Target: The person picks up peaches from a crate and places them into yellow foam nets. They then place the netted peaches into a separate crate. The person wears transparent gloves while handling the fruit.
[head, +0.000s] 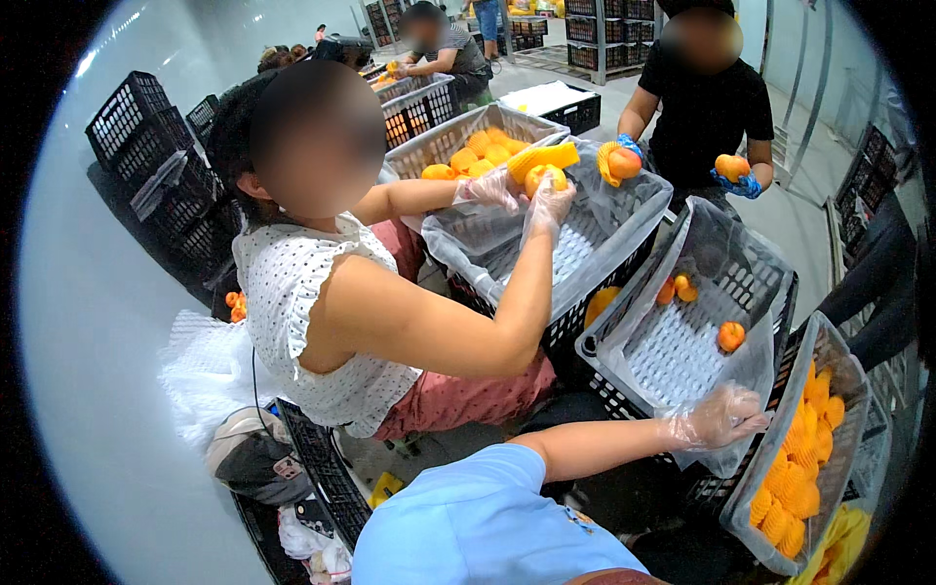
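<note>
My left hand (724, 418), in a clear plastic glove, is over the near rim of a lined black crate (596, 351). Its fingers are curled; whether they hold anything cannot be told. Inside that crate lie a peach-like fruit (731, 336) and a few more at the far side, on a translucent liner (676, 358). Just right of my hand stands another lined crate (852, 439) with many fruits in yellow foam-net sleeves (793, 493). My right hand is out of view.
A co-worker beside me handles a sleeved fruit (545, 179) over a lined crate (658, 194). Opposite, a person in blue gloves holds two fruits (625, 163). Black crates (139, 124) are stacked by the wall; a backpack (256, 453) rests in a crate at lower left.
</note>
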`<state>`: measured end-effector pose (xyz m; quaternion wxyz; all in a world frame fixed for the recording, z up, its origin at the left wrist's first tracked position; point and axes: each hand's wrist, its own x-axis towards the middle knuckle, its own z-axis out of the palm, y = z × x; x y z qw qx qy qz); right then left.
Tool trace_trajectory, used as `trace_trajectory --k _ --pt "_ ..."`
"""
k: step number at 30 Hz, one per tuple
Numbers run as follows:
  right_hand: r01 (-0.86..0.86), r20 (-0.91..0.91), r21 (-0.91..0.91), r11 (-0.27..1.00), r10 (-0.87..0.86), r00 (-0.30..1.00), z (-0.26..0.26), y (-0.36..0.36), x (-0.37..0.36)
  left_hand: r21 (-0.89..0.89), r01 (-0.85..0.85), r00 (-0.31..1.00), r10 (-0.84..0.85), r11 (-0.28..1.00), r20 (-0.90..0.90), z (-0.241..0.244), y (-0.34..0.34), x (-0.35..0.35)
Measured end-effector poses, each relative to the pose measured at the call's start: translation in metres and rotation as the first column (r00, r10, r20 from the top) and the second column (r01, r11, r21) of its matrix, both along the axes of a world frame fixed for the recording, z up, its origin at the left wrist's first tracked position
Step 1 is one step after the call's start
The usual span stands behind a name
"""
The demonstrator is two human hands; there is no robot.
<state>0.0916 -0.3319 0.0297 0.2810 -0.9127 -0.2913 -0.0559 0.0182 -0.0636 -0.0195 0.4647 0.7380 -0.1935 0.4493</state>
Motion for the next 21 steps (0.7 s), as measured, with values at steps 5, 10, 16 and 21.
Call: trace_trajectory --k 5,10,16,21 --pt "0.279 0.173 0.059 0.958 -0.285 0.943 0.026 -0.092 0.012 0.092 -0.037 0.996 0.029 0.995 0.080 0.002 0.003 -0.004" --pt "0.704 0.441 0.007 0.710 -0.634 0.635 0.069 -0.272 0.030 0.105 -0.144 0.989 0.147 0.984 -0.012 -0.015 0.056 -0.016" --pt "0.891 0.120 -0.383 0.244 -0.943 0.310 0.043 -0.360 -0.023 -0.069 0.103 0.986 -0.110 0.992 -0.124 0.019 0.023 -0.010" --pt "0.864 -0.072 -0.051 0.502 -0.864 0.498 0.031 -0.287 -0.058 -0.016 0.117 0.970 -0.118 0.993 -0.214 0.031 0.010 -0.019"
